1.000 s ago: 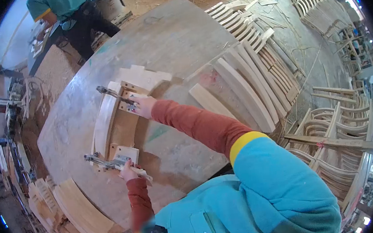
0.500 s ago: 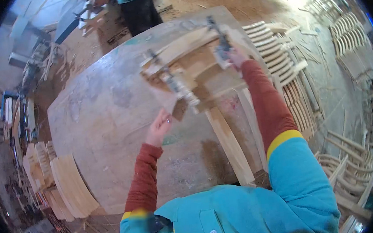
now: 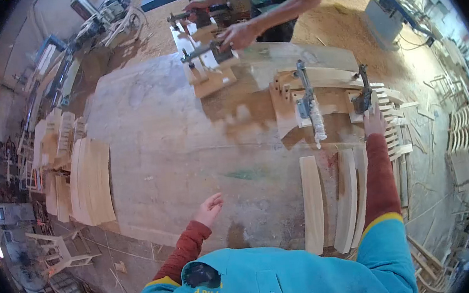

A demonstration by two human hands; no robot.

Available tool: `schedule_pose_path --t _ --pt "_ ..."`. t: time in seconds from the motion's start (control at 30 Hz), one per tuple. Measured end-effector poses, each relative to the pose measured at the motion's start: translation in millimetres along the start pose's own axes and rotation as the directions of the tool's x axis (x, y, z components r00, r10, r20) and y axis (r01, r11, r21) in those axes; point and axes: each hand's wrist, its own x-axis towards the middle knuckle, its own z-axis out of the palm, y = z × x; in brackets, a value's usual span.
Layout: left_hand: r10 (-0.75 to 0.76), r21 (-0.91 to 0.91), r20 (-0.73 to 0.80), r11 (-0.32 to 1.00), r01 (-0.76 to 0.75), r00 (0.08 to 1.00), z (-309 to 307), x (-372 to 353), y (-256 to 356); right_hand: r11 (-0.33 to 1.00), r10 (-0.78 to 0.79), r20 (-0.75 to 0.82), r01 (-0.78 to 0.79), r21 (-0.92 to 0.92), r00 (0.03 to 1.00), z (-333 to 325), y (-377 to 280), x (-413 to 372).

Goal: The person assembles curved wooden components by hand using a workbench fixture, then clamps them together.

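Note:
My right hand [image 3: 374, 121] is closed around the lower end of a dark toggle clamp [image 3: 363, 99]. This clamp sits on the right end of a wooden jig [image 3: 284, 111], which lies on the table with a curved wooden piece [image 3: 326, 76] along its far side. A second toggle clamp [image 3: 306, 93], its handle wrapped in pale material, is mounted left of it. My left hand [image 3: 210, 209] hovers over the near part of the table, fingers loosely curled together with nothing visible in them, apart from the jig.
Across the worktable [image 3: 158, 170], a co-worker's hands [image 3: 238, 34] handle another clamp-fitted jig [image 3: 212, 81]. Curved wooden strips [image 3: 312, 206] lie near my right forearm. Stacked boards [image 3: 92, 181] stand at the left edge, and slatted curved parts [image 3: 394, 127] at the right.
The jig now rests flat on the table, farther right in view. My left hand has come away from it, nearer my body. A co-worker with another jig has come to the far edge.

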Motion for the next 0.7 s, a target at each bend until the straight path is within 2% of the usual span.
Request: schedule_pose_path --t 0.07,0.13,0.17,0.2,0.23,0.3,0.37,0.47,0.57,0.6,0.7 --pt "0.056 -0.006 0.046 0.998 -0.056 0.997 -8.3 5.3 2.2 0.992 -0.046 -0.116 0.059 0.112 0.992 -30.1 -14.5 -39.1" --pt "0.114 -0.016 0.072 0.993 -0.113 0.991 -17.3 8.7 9.1 0.957 -0.016 -0.052 0.030 0.289 0.999 -83.9 -49.6 -94.7" --pt "0.144 -0.019 0.073 0.989 -0.143 0.987 -22.6 9.3 16.6 0.951 -0.105 -0.068 0.120 0.286 0.992 -86.3 -44.6 -126.0" --pt "0.175 -0.017 0.074 0.985 -0.174 0.982 -28.8 7.0 24.0 0.902 -0.088 -0.037 0.095 0.422 0.995 -89.1 -45.9 -158.2" --pt "0.156 -0.014 0.059 0.988 -0.155 0.986 -34.6 3.2 33.3 0.710 -0.065 -0.009 0.053 0.703 0.998 -108.3 -70.4 -186.4" --pt "0.132 0.003 0.038 0.991 -0.132 0.991 -47.3 0.3 56.0 0.910 -0.044 0.183 -0.036 0.413 0.982 -101.3 -47.3 -249.5" --pt "0.167 0.002 0.069 0.986 -0.167 0.984 -62.3 8.9 61.9 0.992 -0.082 0.207 0.060 0.110 0.975 -88.8 -35.5 -303.0" --pt "0.233 -0.004 0.114 0.972 -0.234 0.966 -72.7 19.8 78.7 0.985 -0.111 0.295 0.067 0.157 0.949 -62.1 -26.2 -358.6" --pt "0.347 0.055 0.161 0.932 -0.359 0.924 -74.3 38.5 98.0 0.917 -0.072 0.397 -0.096 0.388 0.915 -55.2 -55.7 -389.1" --pt "0.390 0.081 0.180 0.909 -0.409 0.903 -71.9 47.7 104.9 0.916 -0.074 0.362 -0.080 0.394 0.929 -59.1 -64.7 -390.8" --pt "0.493 0.148 0.170 0.843 -0.517 0.853 -54.1 63.3 138.0 0.978 -0.022 0.237 -0.028 0.207 0.971 -44.1 -60.8 -398.2"
